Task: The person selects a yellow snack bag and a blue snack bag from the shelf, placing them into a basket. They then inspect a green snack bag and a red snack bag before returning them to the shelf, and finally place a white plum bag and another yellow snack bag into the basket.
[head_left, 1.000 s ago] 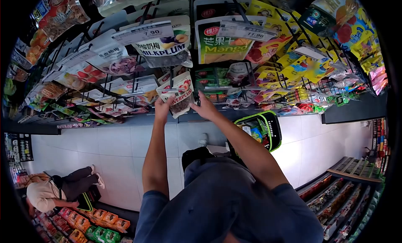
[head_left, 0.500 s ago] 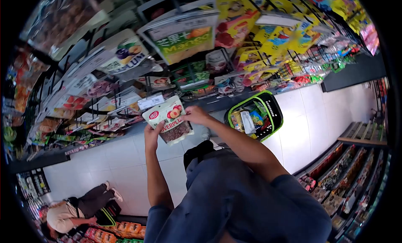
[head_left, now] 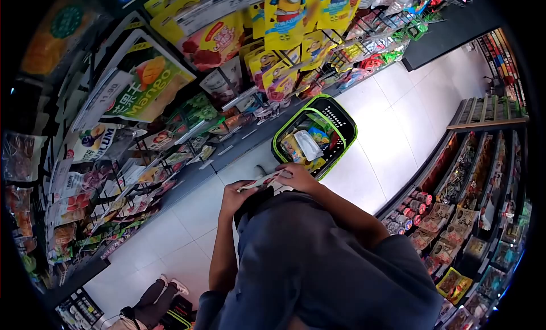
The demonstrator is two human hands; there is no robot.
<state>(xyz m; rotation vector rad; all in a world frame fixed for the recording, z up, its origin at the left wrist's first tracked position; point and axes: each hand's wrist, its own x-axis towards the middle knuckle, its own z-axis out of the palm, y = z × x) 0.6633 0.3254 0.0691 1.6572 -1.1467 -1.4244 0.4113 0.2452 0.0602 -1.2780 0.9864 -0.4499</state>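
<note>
Both my hands hold a snack pouch (head_left: 264, 182) in front of my body, tilted so that I see it nearly edge-on. My left hand (head_left: 234, 198) grips its left end, and my right hand (head_left: 297, 177) grips the right end. Beyond my right hand, a black basket with a green rim (head_left: 354, 138) stands on the floor. Inside the basket lie a white packet (head_left: 308, 145) and several colourful packets.
Hanging snack packs fill the rack at the upper left, among them a mango pack (head_left: 145, 80) and yellow packs (head_left: 284, 17). Shelves of goods (head_left: 455, 216) stand at the right. Another person (head_left: 151, 307) is at the lower left, near a dark basket.
The view has turned, and the basket appears further left. The pouch has moved closer to my body and tipped from showing its front to nearly edge-on, still in both hands.
</note>
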